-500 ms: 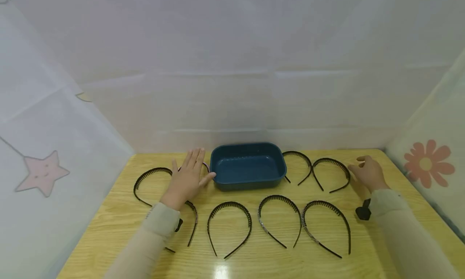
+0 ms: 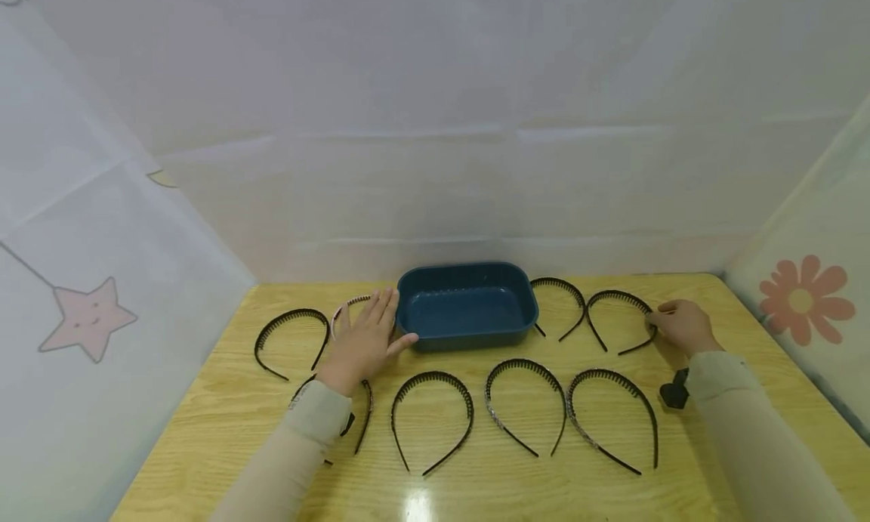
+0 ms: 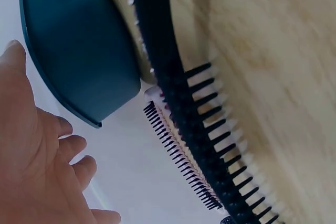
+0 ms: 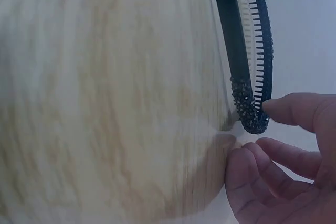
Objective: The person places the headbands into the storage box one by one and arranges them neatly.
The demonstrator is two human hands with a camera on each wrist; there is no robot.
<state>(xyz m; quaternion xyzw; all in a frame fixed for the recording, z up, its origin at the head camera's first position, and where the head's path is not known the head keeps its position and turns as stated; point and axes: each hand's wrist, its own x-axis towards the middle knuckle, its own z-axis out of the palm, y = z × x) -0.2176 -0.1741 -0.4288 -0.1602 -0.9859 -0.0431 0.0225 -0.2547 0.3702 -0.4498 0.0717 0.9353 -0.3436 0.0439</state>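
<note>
My left hand, fingers straight, hovers by the left end of a blue basin, its thumb overlapping the basin's near corner. Under that wrist lies a black toothed headband, partly hidden. Behind the hand is a pink-edged headband, also part-covered. At the back right, my right hand is at the right side of a black headband. The right wrist view shows this headband's glittery curve between the thumb and the bent fingers, which stand apart; the thumb tip seems to touch it.
Several more black toothed headbands lie on the wooden table: one at the far left, one right of the basin, and a front row. White cloth walls the back and sides.
My right hand has moved left onto the edge of the back right headband. The left hand has shifted slightly right and nearer, uncovering more of the pink-edged headband.
</note>
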